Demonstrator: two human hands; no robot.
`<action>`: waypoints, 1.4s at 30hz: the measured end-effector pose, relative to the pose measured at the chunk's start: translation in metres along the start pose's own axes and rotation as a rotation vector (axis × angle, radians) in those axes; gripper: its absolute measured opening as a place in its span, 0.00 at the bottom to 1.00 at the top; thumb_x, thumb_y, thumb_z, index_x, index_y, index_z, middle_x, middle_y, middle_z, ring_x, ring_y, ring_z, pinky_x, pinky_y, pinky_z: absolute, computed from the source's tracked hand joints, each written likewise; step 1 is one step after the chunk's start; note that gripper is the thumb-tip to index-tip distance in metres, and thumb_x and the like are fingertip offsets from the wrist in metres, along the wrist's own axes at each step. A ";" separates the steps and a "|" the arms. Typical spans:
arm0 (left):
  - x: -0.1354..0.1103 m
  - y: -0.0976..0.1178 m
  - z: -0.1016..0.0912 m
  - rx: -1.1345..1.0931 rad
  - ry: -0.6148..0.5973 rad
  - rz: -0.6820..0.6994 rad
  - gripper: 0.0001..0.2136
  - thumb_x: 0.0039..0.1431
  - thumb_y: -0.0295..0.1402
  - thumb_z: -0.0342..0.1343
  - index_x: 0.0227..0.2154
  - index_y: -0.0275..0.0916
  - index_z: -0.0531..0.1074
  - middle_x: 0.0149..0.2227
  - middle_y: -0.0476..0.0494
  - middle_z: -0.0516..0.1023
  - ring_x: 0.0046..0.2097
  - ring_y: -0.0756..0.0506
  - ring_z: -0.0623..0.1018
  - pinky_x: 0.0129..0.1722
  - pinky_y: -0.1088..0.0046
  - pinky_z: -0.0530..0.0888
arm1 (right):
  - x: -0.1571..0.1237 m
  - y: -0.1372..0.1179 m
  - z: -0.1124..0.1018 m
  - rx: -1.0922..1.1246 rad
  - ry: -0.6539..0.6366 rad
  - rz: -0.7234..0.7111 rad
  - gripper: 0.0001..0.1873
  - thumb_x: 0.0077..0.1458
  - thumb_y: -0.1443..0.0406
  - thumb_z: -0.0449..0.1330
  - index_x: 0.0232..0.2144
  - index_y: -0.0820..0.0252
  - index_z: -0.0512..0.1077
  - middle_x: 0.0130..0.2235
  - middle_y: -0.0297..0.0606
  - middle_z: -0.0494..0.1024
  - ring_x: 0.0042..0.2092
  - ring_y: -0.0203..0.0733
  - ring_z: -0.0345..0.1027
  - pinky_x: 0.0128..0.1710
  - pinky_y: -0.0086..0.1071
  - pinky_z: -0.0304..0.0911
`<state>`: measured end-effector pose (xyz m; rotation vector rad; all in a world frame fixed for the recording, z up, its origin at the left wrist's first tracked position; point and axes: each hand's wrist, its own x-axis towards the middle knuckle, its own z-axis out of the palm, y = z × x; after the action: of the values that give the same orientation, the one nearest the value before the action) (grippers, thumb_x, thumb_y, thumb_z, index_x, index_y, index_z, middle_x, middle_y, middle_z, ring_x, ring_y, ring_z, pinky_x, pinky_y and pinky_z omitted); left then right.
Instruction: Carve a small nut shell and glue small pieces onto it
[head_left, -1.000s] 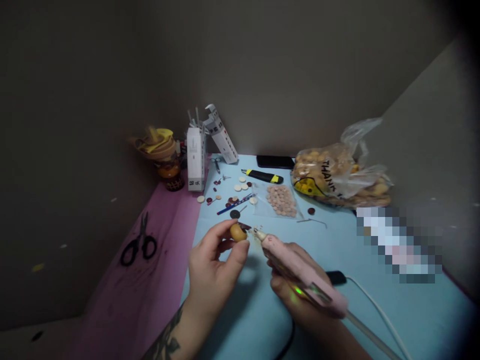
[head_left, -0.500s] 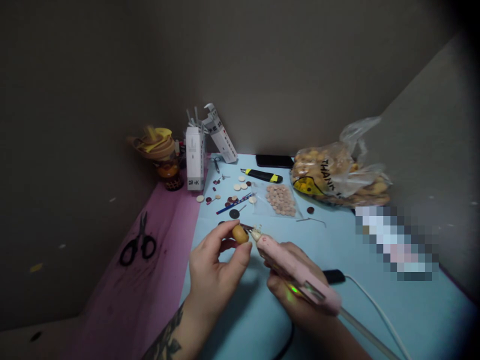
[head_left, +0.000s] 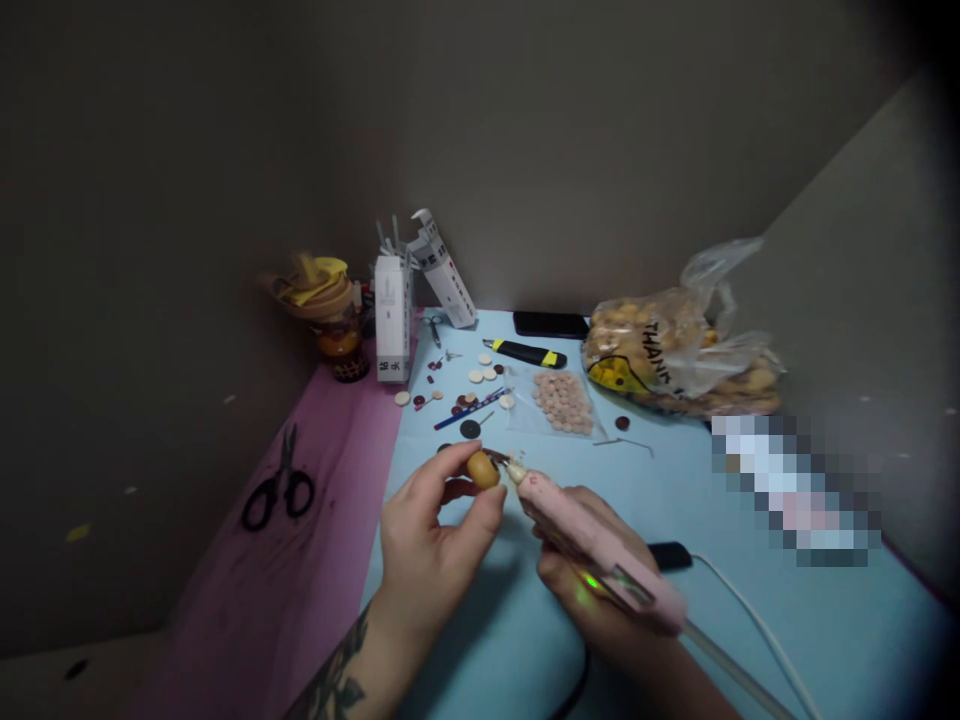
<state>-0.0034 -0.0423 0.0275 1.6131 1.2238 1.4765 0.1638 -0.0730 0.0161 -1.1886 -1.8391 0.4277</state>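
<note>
My left hand [head_left: 439,520] pinches a small, round, yellow-brown ball [head_left: 482,470] between thumb and fingertips. A dark spot shows on the ball's right side. In my right hand [head_left: 581,565] lies a pink electric rotary tool [head_left: 600,540], slanting up to the left, with a green light glowing beneath it. Its tip is at the ball's right side; whether it touches cannot be made out. Pale crumbs are scattered around the tip. Beyond the hands are a black disc [head_left: 470,429] with a shank and a blue patterned pencil [head_left: 465,412].
Black-handled scissors [head_left: 279,492] lie left on the pink sheet. Behind are a cup [head_left: 337,330], white boxes [head_left: 393,320], a utility knife [head_left: 525,353], a phone [head_left: 551,324], a bag of beads [head_left: 564,402] and a larger filled bag [head_left: 667,350]. A white cable [head_left: 757,620] runs right.
The whole view has shifted very slightly. Both hands keep the same hold, with the ball and tool tip still close together; the crumbs by the tip look different.
</note>
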 end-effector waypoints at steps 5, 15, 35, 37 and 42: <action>0.000 -0.001 0.000 -0.004 0.002 -0.001 0.14 0.55 0.29 0.60 0.45 0.38 0.73 0.41 0.43 0.81 0.39 0.48 0.81 0.41 0.74 0.80 | 0.001 0.000 0.000 -0.004 0.007 -0.007 0.22 0.56 0.65 0.55 0.54 0.48 0.66 0.29 0.34 0.74 0.29 0.41 0.71 0.26 0.33 0.68; 0.000 0.000 0.000 -0.021 0.010 -0.030 0.14 0.55 0.29 0.60 0.45 0.37 0.74 0.40 0.43 0.81 0.39 0.48 0.81 0.40 0.76 0.80 | 0.001 -0.001 -0.001 -0.009 0.000 -0.018 0.25 0.55 0.67 0.55 0.55 0.47 0.65 0.29 0.34 0.73 0.30 0.41 0.70 0.26 0.31 0.67; 0.000 0.000 -0.001 -0.100 0.000 -0.157 0.13 0.57 0.35 0.59 0.44 0.39 0.75 0.40 0.45 0.82 0.37 0.48 0.81 0.38 0.76 0.78 | 0.004 -0.002 0.000 0.003 0.012 -0.006 0.23 0.54 0.68 0.55 0.53 0.49 0.67 0.29 0.34 0.74 0.30 0.41 0.71 0.26 0.32 0.67; 0.000 0.000 -0.001 -0.095 -0.003 -0.159 0.12 0.57 0.36 0.58 0.44 0.39 0.75 0.40 0.45 0.82 0.37 0.48 0.81 0.37 0.75 0.78 | 0.005 -0.002 0.000 -0.003 0.009 -0.008 0.22 0.54 0.67 0.55 0.52 0.49 0.67 0.29 0.33 0.74 0.30 0.42 0.71 0.25 0.31 0.66; 0.000 0.003 -0.001 -0.114 -0.016 -0.194 0.13 0.58 0.38 0.58 0.43 0.38 0.75 0.37 0.44 0.82 0.34 0.49 0.80 0.33 0.76 0.78 | 0.002 -0.001 0.001 0.006 0.012 0.011 0.21 0.54 0.67 0.56 0.51 0.49 0.68 0.27 0.33 0.72 0.28 0.41 0.70 0.25 0.31 0.66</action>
<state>-0.0037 -0.0435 0.0309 1.3885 1.2272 1.3828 0.1618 -0.0716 0.0173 -1.1949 -1.8209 0.4314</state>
